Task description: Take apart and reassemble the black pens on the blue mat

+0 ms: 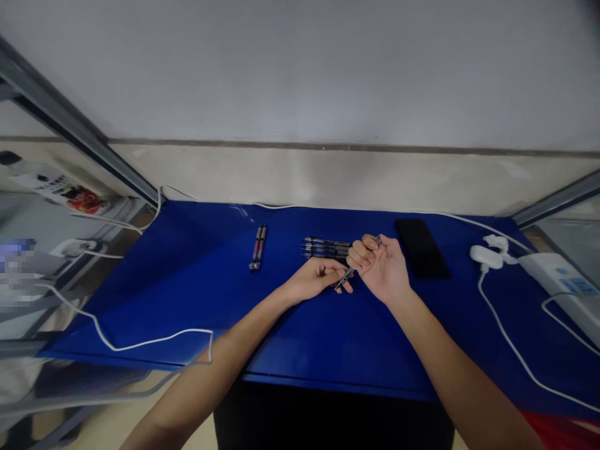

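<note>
A dark pen slants between my two hands above the blue tabletop. My left hand pinches it near its lower end, with thumb and fingers closed. My right hand has its fingers curled around the upper part, palm turned up. A small clear end piece shows by the right thumb; whether it belongs to the same pen I cannot tell. Just behind the hands lies a row of several dark pens, partly covered by my right fingers. Farther left, two pens lie side by side.
A black phone lies right of my right hand. White earphone case, power strip and cables occupy the right side of the blue table. Another white cable crosses the left front. A bottle is at far left.
</note>
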`<state>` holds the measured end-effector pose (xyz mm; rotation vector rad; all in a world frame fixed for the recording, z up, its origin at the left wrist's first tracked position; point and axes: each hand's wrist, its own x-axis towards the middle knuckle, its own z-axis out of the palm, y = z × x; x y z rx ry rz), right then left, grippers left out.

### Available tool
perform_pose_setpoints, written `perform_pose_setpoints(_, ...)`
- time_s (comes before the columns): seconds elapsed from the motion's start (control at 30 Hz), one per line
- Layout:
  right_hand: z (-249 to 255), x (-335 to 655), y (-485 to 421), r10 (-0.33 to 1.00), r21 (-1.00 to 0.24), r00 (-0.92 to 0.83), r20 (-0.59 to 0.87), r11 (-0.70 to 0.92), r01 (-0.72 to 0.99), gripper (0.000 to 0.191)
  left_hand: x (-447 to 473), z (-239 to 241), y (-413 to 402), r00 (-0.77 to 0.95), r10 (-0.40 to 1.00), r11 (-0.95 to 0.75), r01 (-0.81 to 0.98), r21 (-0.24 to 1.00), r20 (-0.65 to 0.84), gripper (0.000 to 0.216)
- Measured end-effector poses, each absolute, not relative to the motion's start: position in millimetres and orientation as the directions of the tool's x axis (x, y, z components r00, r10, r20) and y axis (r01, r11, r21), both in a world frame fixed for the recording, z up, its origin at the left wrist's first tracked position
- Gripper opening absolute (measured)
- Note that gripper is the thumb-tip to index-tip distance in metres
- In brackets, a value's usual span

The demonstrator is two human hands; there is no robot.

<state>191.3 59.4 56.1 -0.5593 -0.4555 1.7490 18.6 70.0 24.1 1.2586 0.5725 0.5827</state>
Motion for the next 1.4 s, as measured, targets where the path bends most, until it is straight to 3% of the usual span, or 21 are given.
perform_pose_setpoints(1.4,53.6,193.8,60.7,0.975,-0.547,-0.203,-0.095,-0.221,-0.807,0.036,18.6,20.8,70.9,0.732,0.678,0.208,-0.103,0.973,-0.068,0.038)
